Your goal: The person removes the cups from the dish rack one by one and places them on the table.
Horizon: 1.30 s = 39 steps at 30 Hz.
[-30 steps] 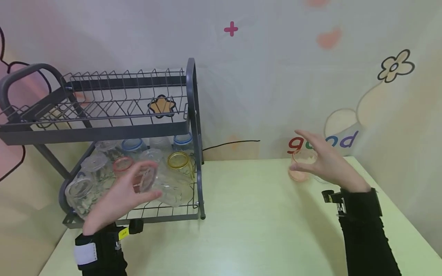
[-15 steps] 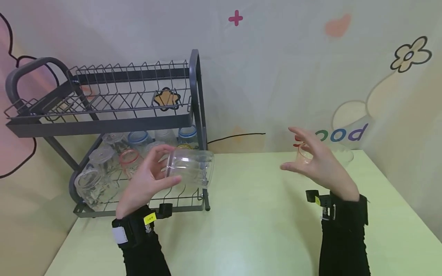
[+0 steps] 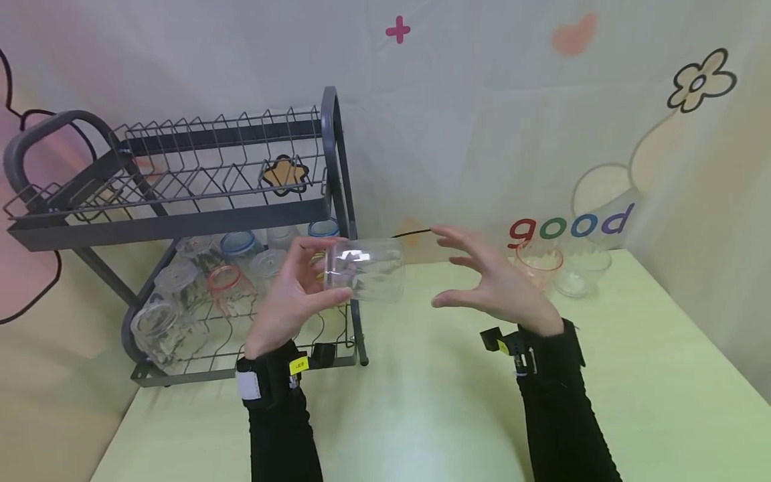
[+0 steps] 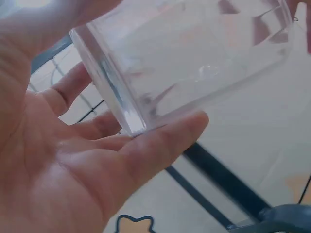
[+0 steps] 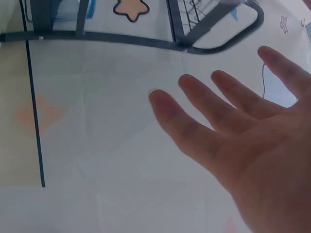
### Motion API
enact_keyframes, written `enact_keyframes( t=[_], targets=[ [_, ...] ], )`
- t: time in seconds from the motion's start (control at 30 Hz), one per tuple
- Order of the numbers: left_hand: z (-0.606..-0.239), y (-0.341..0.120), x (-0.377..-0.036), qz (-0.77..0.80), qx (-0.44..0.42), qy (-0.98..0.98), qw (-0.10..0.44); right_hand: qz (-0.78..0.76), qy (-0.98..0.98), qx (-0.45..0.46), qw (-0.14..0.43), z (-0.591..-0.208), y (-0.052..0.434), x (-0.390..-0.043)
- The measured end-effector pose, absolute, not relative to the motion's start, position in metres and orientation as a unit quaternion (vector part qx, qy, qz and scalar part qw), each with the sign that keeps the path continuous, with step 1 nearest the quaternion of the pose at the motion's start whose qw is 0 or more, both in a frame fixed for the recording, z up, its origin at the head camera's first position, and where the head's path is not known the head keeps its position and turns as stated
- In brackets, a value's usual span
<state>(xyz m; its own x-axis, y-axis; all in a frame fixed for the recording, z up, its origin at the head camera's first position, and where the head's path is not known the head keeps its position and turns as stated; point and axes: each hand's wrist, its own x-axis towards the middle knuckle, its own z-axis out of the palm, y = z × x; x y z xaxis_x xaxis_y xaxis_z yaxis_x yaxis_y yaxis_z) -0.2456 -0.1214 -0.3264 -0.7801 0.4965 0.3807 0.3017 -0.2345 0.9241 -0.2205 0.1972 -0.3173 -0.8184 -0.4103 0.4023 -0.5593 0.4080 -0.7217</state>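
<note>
A clear drinking glass [image 3: 369,269] lies sideways in my left hand [image 3: 289,301], in front of the right end of the rack. Thumb and fingers grip it near its base, which the left wrist view shows close to the palm, while the glass [image 4: 194,63] extends away from it. To the right of its far end is my right hand [image 3: 496,281], apart from it, the fingers spread and slightly bent with nothing between them. The right wrist view also shows this hand [image 5: 252,141] holding nothing.
A dark two-tier dish rack [image 3: 175,224] stands at left, several upturned glasses on its lower shelf, including a red-rimmed glass [image 3: 225,284]. At the table's back right stand an orange-rimmed glass [image 3: 538,264] and a clear glass [image 3: 578,271]. The pale table [image 3: 421,402] meets a printed wall cloth.
My left hand has lifted the glass from over the lower shelf and carried it right, beyond the rack's end. My right hand has moved left, away from the two glasses at right.
</note>
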Motion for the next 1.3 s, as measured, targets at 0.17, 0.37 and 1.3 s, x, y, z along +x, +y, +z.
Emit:
enact_keyframes(
  t=[0.17,0.37,1.3],
  targets=[
    [-0.329,-0.113,-0.252,0.723,0.33,0.603,0.069,0.477,-0.813,0.327,0.075,-0.32,0.185,-0.228],
    [-0.333,-0.107,-0.254,0.727,0.343,0.591,0.073,0.511,-0.781,0.352,0.067,-0.321,0.174,-0.227],
    [-0.34,-0.084,-0.257,0.747,0.39,0.529,0.094,0.576,-0.743,0.339,0.018,-0.319,0.173,-0.222]
  ],
)
